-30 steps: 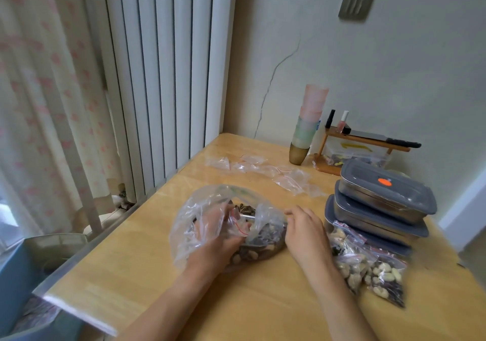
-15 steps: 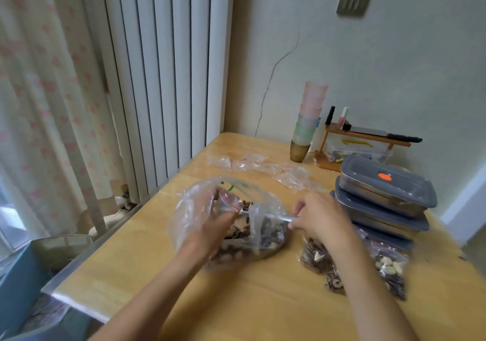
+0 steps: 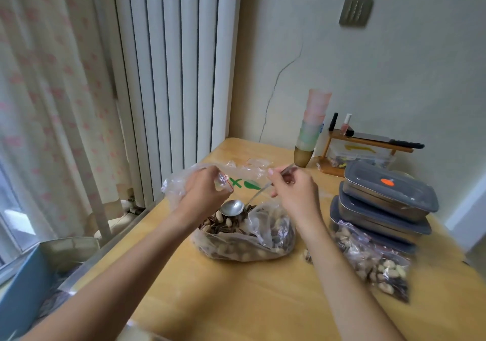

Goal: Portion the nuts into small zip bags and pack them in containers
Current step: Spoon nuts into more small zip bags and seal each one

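A large clear plastic bag of mixed nuts and seeds (image 3: pixel 244 238) lies open on the wooden table (image 3: pixel 236 296). My left hand (image 3: pixel 203 192) grips a small zip bag with a red strip (image 3: pixel 223 181) above the big bag's left side. My right hand (image 3: pixel 294 192) pinches the handle of a metal spoon (image 3: pixel 232 208), whose bowl rests on the nuts. Filled small zip bags (image 3: pixel 373 259) lie to the right, in front of three stacked steel containers with grey lids (image 3: pixel 384 201).
Empty small zip bags (image 3: pixel 252 163) lie at the back of the table. Stacked plastic cups (image 3: pixel 311 127) and a small wooden rack (image 3: pixel 365 146) with bottles stand against the wall. A radiator and a curtain are to the left. The table's left edge is close.
My right hand has taken the spoon and lifted its handle, with the bowl now on the nuts. My left hand came out of the big bag and rose, holding the small zip bag.
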`<state>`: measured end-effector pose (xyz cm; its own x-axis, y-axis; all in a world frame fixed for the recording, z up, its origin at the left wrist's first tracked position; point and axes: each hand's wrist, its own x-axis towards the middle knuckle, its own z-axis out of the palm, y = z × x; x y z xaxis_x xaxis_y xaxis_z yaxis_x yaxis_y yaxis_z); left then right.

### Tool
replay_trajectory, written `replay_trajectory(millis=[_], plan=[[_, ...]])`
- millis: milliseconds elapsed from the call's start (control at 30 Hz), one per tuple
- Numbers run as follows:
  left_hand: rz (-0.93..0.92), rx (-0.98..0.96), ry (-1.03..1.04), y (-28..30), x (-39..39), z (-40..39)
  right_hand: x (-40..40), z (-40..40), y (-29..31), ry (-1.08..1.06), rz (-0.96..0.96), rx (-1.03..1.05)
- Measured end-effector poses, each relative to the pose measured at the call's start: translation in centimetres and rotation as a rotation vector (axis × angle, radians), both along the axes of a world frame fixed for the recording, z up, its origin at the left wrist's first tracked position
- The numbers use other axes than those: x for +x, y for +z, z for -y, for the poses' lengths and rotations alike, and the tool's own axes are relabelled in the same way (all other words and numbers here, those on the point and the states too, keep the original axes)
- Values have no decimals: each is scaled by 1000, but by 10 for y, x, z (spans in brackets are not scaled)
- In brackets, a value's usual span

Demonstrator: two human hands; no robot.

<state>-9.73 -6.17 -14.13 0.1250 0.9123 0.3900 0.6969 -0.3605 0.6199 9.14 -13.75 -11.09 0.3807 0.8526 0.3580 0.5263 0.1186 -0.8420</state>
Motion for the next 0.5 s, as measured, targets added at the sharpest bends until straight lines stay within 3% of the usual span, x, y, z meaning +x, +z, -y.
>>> replay_trajectory(millis=[300,500], plan=[[-243,367,-96,34,6,-10,-19,-1,3,129,559,183],[-350,453,-224,56,20,-8,-25,-4,1,183,506,212]])
